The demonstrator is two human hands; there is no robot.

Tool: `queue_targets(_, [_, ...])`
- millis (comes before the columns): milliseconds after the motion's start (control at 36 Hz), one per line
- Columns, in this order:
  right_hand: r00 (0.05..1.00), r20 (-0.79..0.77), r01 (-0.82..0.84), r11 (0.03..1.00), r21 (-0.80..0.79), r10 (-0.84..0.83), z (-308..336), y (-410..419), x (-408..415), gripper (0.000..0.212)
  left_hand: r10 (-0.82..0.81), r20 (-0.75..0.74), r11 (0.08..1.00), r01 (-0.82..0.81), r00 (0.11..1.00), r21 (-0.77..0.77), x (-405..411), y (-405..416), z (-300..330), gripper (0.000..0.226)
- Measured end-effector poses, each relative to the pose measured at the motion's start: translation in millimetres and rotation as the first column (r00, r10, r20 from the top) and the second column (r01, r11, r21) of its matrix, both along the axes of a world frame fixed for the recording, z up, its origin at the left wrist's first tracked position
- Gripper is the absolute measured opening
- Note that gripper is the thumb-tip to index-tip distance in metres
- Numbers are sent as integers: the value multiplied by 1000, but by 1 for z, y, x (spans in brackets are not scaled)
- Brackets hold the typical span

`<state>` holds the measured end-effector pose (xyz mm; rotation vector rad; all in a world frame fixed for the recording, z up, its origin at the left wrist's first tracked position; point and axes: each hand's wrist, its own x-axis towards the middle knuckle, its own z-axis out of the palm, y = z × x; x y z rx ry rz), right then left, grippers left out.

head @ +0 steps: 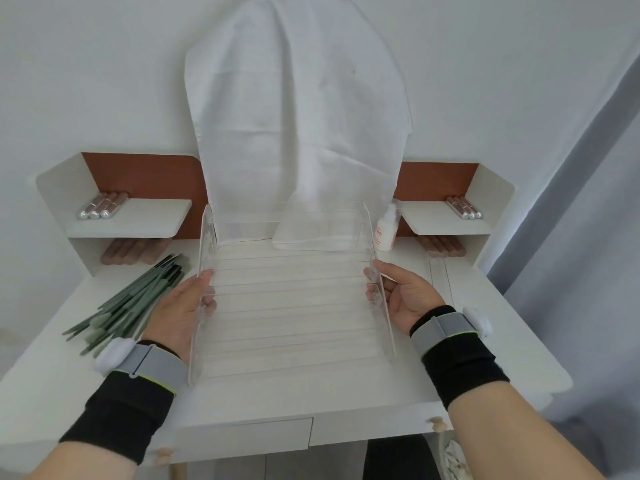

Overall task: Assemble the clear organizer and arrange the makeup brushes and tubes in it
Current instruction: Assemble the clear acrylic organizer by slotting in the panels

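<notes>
Item: clear organizer (294, 299), a transparent stepped rack with many thin cross slats between two upright side panels, held over the middle of the white counter (485, 323). Left hand (180, 310): fingers (204, 276) curled round the left side panel, thumb on its inner face, gripping it at about mid-length. Right hand (407, 299): fingers (372, 271) curled round the right side panel, likewise gripping it, palm turned inward. Both wrists carried grey straps with white pods over black sleeves. Outboard of the left fingers, just beside that hand: a loose heap of green-handled makeup brushes (138, 299) lying flat on the counter, tips pointing toward the back left. Beyond the left fingers, on the left shelf (156, 209): three pink tubes with silver caps (100, 206), side by side; brown cylinders (128, 252) lay beneath that shelf. Beyond the right fingers: a small white spray bottle (386, 230) standing upright near the organizer's far right corner; on the right shelf (446, 216), further pink tubes (464, 206). Outboard of the right fingers: clear strips (438, 271) lying on the counter. Behind the organizer: a white cloth (298, 116) draped over an upright object, its hem touching the counter.
</notes>
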<state>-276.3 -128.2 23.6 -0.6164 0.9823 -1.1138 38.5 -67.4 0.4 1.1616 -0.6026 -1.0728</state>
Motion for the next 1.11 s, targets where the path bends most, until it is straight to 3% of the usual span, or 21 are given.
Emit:
queue_targets(111, [997, -11, -82, 996, -31, 81, -1, 1, -4, 42, -84, -97, 996, 85, 992, 8, 7, 2, 1, 40])
queue_targets(222, [993, -51, -109, 993, -52, 106, -1, 1, -6, 50, -94, -108, 995, 97, 990, 17, 8, 2, -1, 14])
queue_targets(278, [994, -67, -94, 994, -52, 90, 0, 1, -4, 51, -85, -77, 996, 88, 993, 34, 9, 1, -2, 4])
queue_targets(556, [992, -121, -41, 996, -75, 32, 4, 6, -4, 36, -92, 70, 996, 92, 993, 0, 16, -2, -11, 15])
queue_targets(722, [988, -154, -23, 995, -93, 9, -1, 10, -7, 40, -45, 346, 999, 52, 937, -11, 13, -1, -17, 41])
queue_targets(861, [985, -171, -14, 992, -127, -9, -7, 18, -10, 43, -25, 374, 999, 39, 927, -30, 10, 6, -19, 42])
queue_targets(972, [970, -233, 49, 991, -124, -77, -4, 18, -5, 32, 3, 387, 1000, 0, 922, -8, 5, 7, -17, 39])
queue_targets(1111, [952, -297, 32, 988, -152, -77, 3, 20, 4, 38, 8, 452, 1000, -16, 892, 15, 10, 8, -18, 38])
